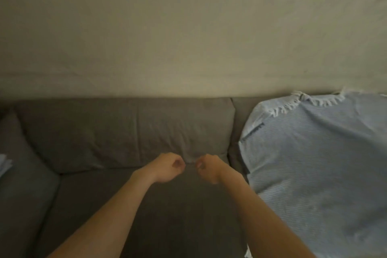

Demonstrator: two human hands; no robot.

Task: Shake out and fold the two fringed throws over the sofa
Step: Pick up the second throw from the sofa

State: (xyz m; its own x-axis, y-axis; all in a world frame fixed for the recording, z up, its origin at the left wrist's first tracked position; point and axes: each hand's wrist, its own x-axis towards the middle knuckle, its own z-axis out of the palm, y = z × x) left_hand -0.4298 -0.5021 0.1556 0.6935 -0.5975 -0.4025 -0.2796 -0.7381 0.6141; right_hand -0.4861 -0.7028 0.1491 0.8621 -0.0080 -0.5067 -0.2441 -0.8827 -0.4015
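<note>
A light blue ribbed throw (314, 163) with a white fringe along its top edge lies spread over the right part of the grey sofa (125, 132). A pale corner of a second throw (4, 164) shows at the far left edge, on the sofa's arm. My left hand (168, 166) and my right hand (209, 168) are close together in front of the back cushion, fingers curled. They seem to pinch a small gathered fold of grey sofa fabric (190, 161) between them. Neither hand touches a throw. The view is blurred.
A plain beige wall (188, 27) rises behind the sofa. The grey seat cushion (146, 205) lies under my forearms, between the left arm of the sofa and the blue throw.
</note>
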